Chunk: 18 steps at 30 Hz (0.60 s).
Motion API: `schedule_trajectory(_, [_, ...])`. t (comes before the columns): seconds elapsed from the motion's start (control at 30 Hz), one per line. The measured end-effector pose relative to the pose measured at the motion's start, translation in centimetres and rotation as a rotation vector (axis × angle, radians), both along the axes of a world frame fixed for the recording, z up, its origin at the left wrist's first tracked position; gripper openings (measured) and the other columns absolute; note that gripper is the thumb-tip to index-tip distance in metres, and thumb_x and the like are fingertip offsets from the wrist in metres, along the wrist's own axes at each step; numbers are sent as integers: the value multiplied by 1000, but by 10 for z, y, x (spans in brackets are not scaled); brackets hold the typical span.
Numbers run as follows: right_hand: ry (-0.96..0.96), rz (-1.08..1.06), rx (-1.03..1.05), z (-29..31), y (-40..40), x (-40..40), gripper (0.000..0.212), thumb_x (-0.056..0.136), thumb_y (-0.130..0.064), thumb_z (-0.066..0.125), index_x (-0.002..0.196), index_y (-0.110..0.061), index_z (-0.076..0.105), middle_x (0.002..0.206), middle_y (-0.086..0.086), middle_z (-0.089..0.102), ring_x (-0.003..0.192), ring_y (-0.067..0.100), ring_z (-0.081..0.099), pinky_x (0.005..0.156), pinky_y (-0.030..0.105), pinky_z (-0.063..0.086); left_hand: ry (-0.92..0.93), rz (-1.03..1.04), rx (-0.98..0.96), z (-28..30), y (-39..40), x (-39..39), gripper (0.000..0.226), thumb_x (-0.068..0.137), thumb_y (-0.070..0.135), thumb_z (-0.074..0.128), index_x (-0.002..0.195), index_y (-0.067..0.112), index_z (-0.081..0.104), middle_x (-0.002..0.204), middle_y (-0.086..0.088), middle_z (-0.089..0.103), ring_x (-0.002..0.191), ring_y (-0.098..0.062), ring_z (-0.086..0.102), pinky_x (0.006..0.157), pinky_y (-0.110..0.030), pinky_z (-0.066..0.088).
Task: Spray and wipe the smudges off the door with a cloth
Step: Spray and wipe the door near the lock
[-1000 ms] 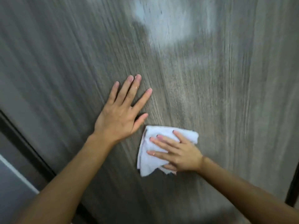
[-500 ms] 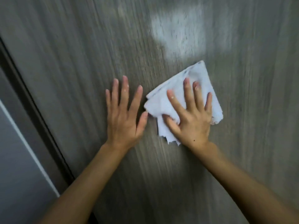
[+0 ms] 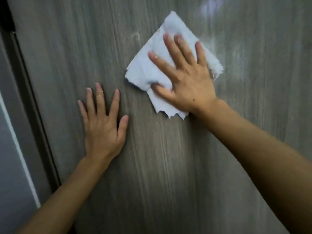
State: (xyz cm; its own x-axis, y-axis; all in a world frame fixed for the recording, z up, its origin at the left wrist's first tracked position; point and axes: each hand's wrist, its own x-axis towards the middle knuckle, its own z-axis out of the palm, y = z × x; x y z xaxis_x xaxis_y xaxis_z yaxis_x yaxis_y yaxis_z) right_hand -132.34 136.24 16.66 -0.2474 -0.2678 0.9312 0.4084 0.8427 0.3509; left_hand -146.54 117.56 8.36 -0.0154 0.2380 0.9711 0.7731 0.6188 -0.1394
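A grey wood-grain door fills the view. My right hand presses a folded white cloth flat against the door with its fingers spread and straight. My left hand lies flat on the door below and to the left of the cloth, fingers spread, holding nothing. Pale whitish smudges streak the door to the right of the cloth and above it. No spray bottle is in view.
The door's dark edge and frame run down the left side, with a lighter wall strip beyond it.
My right hand has slid the cloth up and to the right across the door. My left hand stays flat on the door, now lower than the cloth.
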Motion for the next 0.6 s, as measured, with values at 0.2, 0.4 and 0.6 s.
schedule_trajectory(0.2, [202, -26, -253, 7, -25, -21, 64, 93, -59, 36, 150, -31, 34, 158, 14, 24, 147, 34, 19, 115, 57, 9, -83, -242, 25, 1, -10, 5, 65, 97, 37, 33, 152, 10, 9, 159, -23, 4, 147, -34, -2, 119, -51, -4])
schedule_trajectory(0.4, [-35, 76, 18, -75, -55, -42, 67, 89, -58, 49, 149, -30, 37, 159, 13, 24, 147, 33, 17, 117, 57, 6, -18, -273, 113, 9, -41, 9, 58, 98, 32, 32, 150, 10, 17, 157, -25, 9, 147, -35, 3, 119, -47, -3])
schedule_trajectory(0.6, [-563, -24, 477, -177, -80, -63, 74, 84, -67, 51, 149, -34, 34, 159, 4, 25, 147, 26, 15, 118, 53, -10, -89, -263, 100, 1, -44, 17, 57, 97, 33, 30, 150, 12, 20, 160, -16, 10, 149, -30, 4, 120, -47, -2])
